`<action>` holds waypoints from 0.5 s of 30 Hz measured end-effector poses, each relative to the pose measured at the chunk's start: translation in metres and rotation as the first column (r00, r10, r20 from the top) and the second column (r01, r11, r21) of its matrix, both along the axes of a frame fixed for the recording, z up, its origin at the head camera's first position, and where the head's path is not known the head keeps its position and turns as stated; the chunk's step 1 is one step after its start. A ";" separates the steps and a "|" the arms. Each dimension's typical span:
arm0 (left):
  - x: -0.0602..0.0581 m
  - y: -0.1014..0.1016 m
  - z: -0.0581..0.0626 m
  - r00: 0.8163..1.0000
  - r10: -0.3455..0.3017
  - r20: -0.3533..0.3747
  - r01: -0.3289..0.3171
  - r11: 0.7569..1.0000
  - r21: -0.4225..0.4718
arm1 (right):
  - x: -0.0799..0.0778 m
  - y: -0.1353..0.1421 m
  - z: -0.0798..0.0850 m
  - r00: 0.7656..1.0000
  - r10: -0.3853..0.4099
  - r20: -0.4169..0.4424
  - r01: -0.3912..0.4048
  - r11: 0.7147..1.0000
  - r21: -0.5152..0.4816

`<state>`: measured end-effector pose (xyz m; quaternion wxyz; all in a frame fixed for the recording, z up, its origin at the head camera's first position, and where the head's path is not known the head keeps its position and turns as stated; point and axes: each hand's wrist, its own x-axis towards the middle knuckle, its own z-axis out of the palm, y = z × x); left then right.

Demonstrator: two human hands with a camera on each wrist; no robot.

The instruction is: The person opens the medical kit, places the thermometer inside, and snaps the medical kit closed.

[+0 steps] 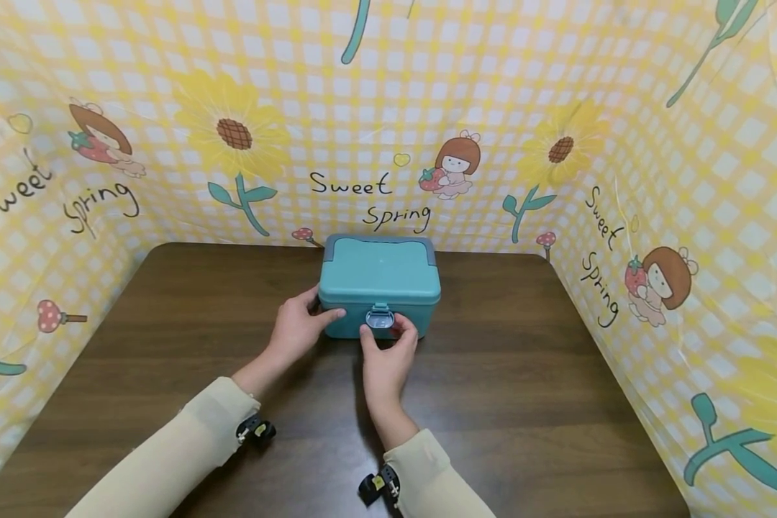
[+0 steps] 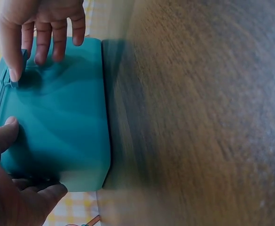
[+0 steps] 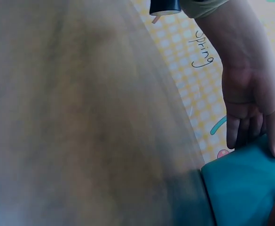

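A teal lidded storage box (image 1: 379,270) with a blue-grey handle (image 1: 329,248) folded around its top stands at the back of the table, its lid down. On its front is a clasp (image 1: 380,318). My left hand (image 1: 298,324) holds the box's left front corner, thumb on the front and fingers along the side. With thumb and fingers at either edge, my right hand (image 1: 388,360) pinches the clasp. The left wrist view shows the right thumb (image 2: 14,70) on the clasp (image 2: 16,84). In the right wrist view, most of the right hand is out of frame.
The box rests on a dark wooden table (image 1: 524,388). Yellow checked cloth (image 1: 492,86) with printed flowers and words rises behind the table and at both sides. A black wrist camera (image 1: 256,430) is strapped at the left sleeve, another camera (image 1: 378,485) at the right.
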<state>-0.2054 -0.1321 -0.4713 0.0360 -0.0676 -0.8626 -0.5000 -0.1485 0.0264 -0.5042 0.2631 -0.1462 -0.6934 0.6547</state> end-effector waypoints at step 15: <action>-0.001 -0.001 -0.002 1.000 0.008 0.009 -0.008 1.000 -0.010 | 0.000 -0.003 0.002 0.997 -0.065 0.030 0.063 0.996 0.063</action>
